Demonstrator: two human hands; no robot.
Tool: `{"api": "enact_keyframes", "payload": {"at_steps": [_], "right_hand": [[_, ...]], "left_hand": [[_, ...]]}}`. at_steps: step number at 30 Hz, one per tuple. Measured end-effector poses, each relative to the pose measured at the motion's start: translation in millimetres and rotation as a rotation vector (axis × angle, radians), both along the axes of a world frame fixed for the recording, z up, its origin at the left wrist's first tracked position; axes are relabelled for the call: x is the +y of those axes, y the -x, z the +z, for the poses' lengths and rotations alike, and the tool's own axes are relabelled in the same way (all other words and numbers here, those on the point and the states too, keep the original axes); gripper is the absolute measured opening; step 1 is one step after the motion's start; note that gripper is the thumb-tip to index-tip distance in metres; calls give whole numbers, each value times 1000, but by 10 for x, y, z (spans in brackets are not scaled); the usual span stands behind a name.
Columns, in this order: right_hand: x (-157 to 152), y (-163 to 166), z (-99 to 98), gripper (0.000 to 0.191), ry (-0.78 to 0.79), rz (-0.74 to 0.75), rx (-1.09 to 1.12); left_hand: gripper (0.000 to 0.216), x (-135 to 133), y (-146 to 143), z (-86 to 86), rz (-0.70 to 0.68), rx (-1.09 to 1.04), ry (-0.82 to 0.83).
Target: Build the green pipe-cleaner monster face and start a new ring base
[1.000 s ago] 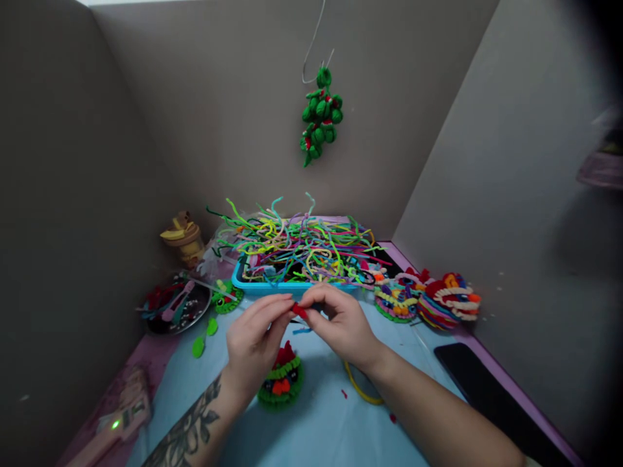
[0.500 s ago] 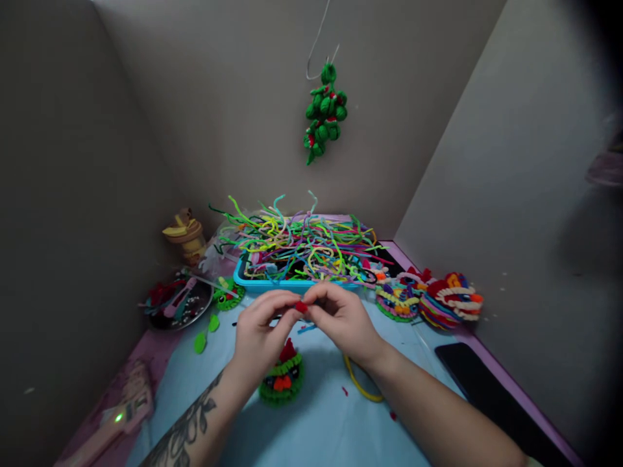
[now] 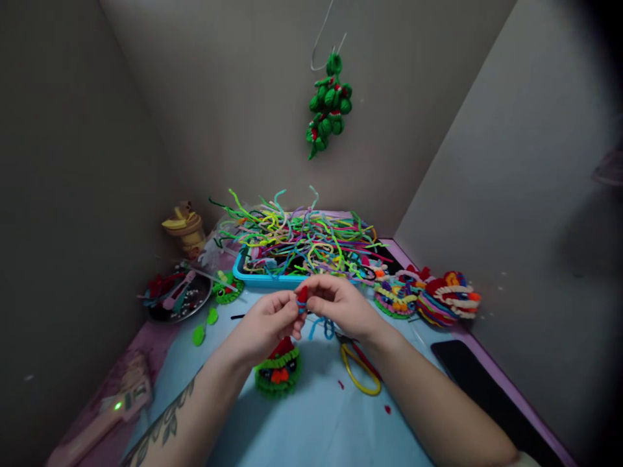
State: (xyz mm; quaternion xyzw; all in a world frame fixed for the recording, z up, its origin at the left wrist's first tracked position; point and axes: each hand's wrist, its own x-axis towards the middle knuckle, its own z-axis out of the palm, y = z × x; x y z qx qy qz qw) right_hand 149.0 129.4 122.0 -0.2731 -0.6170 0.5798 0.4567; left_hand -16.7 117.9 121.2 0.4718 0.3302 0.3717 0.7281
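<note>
Between my two hands is a small red fuzzy piece (image 3: 302, 295) with a blue strip across its lower part. My left hand (image 3: 270, 322) pinches it from the left, and my right hand (image 3: 338, 305) grips it from the right with curled fingers. A curled blue pipe cleaner (image 3: 323, 329) shows just under my right hand. Below my left hand stands a green round figure (image 3: 278, 376) with a red top, dark eyes and an orange middle, partly covered by the hand. Scissors (image 3: 361, 371) with yellow and red handles lie beneath my right wrist.
A blue tray (image 3: 272, 281) heaped with pipe cleaners (image 3: 302, 237) stands at the back. Left are a metal bowl (image 3: 202, 305) and a pink glue gun (image 3: 129, 399). Right are colourful fuzzy figures (image 3: 445, 301) and a black phone-like slab (image 3: 467, 370). A green ornament (image 3: 331, 107) hangs above.
The red piece now stands upright with a blue strip showing on it. My left hand has turned and dropped slightly. More of the scissors and the blue pipe cleaner shows.
</note>
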Motion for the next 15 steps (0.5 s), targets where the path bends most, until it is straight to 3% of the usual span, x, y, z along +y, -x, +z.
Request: {"api": "enact_keyframes", "payload": {"at_steps": [6, 11, 15], "right_hand": [[-3, -1, -23, 16, -47, 59, -8], [-12, 28, -30, 19, -58, -7, -49], [-9, 58, -43, 17, -92, -78, -130]], "left_hand": [[36, -4, 14, 31, -70, -100, 175], [36, -10, -26, 24, 26, -128, 213], [35, -13, -54, 5, 134, -117, 119]]}}
